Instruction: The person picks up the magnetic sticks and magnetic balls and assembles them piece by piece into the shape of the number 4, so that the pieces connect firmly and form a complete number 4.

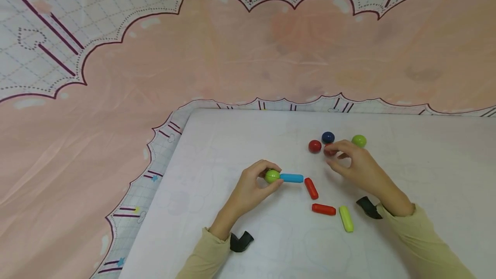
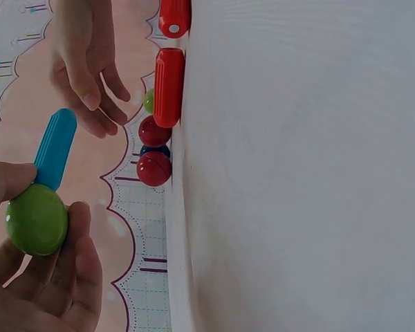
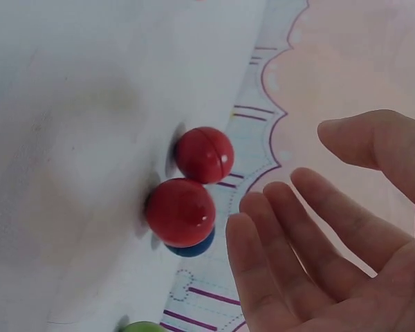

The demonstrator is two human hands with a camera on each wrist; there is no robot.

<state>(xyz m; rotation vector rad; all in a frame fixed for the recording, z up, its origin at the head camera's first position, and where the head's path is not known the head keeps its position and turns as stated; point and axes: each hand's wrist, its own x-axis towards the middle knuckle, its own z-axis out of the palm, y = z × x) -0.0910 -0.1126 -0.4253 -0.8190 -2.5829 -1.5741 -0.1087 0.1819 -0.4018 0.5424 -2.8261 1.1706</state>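
Observation:
My left hand (image 1: 249, 188) holds a green ball (image 2: 37, 219) between thumb and fingers. A ribbed blue rod (image 1: 292, 178) sticks out of that ball, pointing right in the head view. Over a red ball (image 3: 180, 212), my right hand (image 1: 360, 169) hovers with fingers and thumb spread and nothing in its grasp. In the right wrist view a small gap separates its fingertips from the ball. Close by are a second red ball (image 1: 314, 146), a dark blue ball (image 1: 328, 137) and a loose green ball (image 1: 359, 141).
Between the hands on the white table (image 1: 186, 227) lie two red rods (image 1: 311, 188) and a yellow-green rod (image 1: 346, 219). Past the table's far edge is a peach patterned cloth (image 1: 232, 63). Black straps (image 1: 241, 242) show at the wrists.

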